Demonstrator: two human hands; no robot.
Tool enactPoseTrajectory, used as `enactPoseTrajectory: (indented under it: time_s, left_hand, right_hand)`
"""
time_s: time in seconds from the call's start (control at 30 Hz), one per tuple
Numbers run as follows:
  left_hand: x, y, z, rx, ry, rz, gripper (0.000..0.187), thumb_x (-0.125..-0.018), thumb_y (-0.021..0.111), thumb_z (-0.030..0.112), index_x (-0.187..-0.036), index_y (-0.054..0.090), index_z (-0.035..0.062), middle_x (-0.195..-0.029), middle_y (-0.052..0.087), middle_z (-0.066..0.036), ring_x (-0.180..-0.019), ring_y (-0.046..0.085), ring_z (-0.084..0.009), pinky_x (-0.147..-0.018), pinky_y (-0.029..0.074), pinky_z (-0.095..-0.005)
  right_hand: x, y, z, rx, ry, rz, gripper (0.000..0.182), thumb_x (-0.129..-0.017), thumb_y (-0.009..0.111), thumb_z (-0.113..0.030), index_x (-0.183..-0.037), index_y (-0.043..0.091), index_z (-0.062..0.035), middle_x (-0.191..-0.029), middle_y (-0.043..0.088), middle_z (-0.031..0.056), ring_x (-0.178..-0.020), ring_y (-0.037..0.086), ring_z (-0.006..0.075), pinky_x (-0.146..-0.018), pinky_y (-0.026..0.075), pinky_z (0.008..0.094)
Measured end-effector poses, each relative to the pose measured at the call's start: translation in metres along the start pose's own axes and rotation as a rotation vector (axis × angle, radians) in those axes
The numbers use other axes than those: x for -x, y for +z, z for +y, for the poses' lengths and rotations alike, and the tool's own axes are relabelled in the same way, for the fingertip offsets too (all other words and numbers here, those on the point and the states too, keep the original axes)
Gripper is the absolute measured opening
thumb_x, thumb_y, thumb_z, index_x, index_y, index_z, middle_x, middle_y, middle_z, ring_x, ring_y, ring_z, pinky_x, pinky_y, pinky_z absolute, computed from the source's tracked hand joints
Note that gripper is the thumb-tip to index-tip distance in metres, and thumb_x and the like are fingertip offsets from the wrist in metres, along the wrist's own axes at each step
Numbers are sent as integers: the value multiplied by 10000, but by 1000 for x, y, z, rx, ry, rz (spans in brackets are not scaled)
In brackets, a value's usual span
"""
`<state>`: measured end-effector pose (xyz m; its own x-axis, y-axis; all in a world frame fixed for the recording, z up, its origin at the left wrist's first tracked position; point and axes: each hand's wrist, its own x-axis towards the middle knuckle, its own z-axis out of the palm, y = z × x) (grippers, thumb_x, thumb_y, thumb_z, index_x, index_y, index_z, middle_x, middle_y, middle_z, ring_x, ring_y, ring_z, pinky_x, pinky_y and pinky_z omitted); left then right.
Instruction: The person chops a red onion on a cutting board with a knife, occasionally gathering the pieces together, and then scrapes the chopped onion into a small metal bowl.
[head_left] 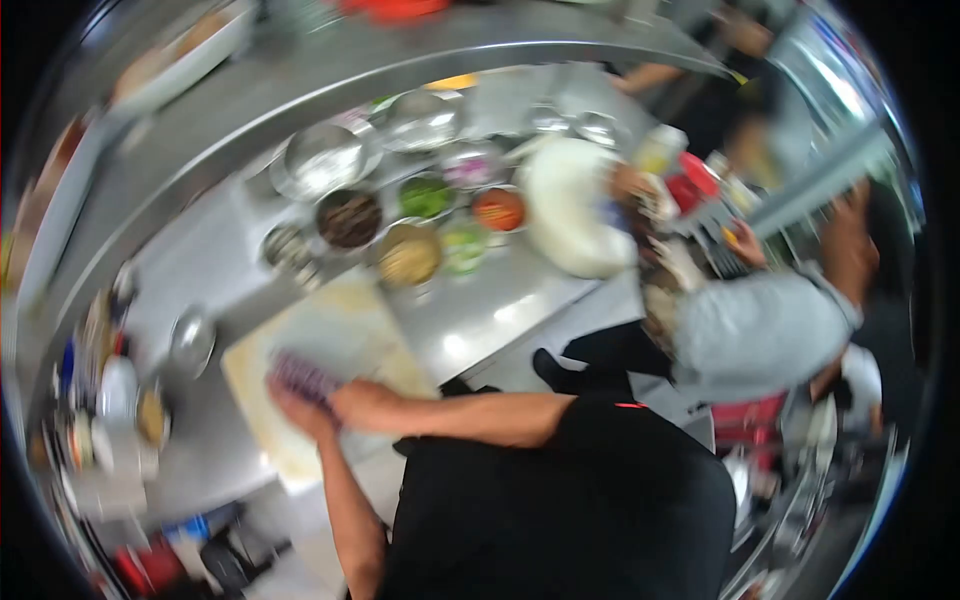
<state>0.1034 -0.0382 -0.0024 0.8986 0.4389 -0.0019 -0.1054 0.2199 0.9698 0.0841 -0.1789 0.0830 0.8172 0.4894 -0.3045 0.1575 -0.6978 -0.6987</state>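
A heap of purple, finely streaked food (305, 378) lies on a pale, stained cutting board (385, 335) on the steel counter. My left hand (298, 408) rests against the near left side of the purple food. Close beside it, my right hand (365, 406) touches the right end of the same food. Motion blur smears the fingers of both hands, so their grip is unclear. No knife or other tool can be made out in either hand.
Beyond the board stand bowls of dark brown food (349, 218), green pieces (425, 197), orange pieces (499, 209) and tan food (409, 254). A large white rounded object (575, 207) is at the counter's right. A co-worker in a light top (760, 330) leans in there.
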Motion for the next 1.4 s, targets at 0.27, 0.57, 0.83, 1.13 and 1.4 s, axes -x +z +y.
enactPoseTrajectory:
  time_s: [0.27, 0.57, 0.83, 1.13, 1.4]
  left_hand:
    - [12, -31, -34, -413, 282, 194, 641, -1047, 270, 443, -1473, 353, -29, -1517, 373, -206, -1386, 374, -336, -1163, 278, -420]
    - [-2, -52, -44, -589, 381, 285, 666, -1055, 265, 438, -1472, 303, -80, -1527, 312, -272, -1423, 305, -380, -1191, 218, -446]
    - [-29, -40, -9, -694, 329, -249, 525, -1053, 362, 367, -1205, 592, -81, -1158, 601, -204, -1127, 544, -325, -1019, 394, -412]
    - [-9, -62, -51, -475, 172, 69, 577, -1044, 323, 440, -1269, 542, -43, -1230, 589, -199, -1147, 547, -316, -1021, 414, -427]
    - [11, -44, -13, -644, 403, 226, 560, -1043, 320, 367, -1321, 509, -81, -1348, 535, -253, -1281, 480, -396, -1105, 344, -426]
  right_hand:
    - [5, 13, -5, -49, -67, 141, 219, -807, 572, -159, -786, 712, 8, -788, 687, 242, -778, 690, 394, -672, 542, 489]
    - [-12, 30, 11, -74, -66, 145, 217, -816, 560, -150, -780, 690, 20, -776, 669, 257, -755, 676, 412, -663, 534, 509]
    - [2, -32, 5, -235, 108, 191, 429, -976, 423, -264, -813, 669, 47, -813, 662, 286, -806, 662, 435, -772, 521, 517]
    - [-14, -3, 10, -56, 0, 25, 253, -836, 530, -178, -818, 691, 16, -828, 673, 243, -791, 663, 405, -744, 520, 504]
    - [-14, 10, -12, -12, -111, 197, 390, -966, 433, -238, -818, 670, 35, -825, 663, 265, -804, 646, 443, -762, 502, 528]
